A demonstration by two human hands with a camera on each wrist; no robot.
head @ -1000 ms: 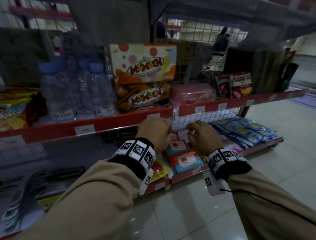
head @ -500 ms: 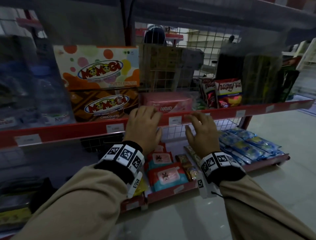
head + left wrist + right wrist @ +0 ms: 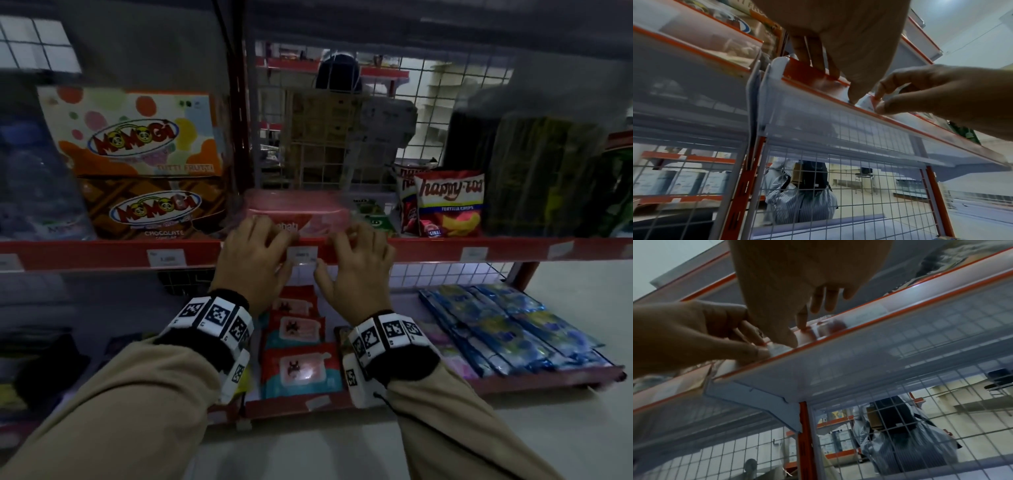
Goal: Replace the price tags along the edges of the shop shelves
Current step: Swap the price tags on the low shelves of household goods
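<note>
Both hands were at the red front edge of the shelf, one on either side of a white price tag seated in the strip. The left hand pinched the tag's left end between thumb and fingertips. The right hand pinched the strip's lip just right of the tag, its other fingers loosely curled above the edge.
</note>
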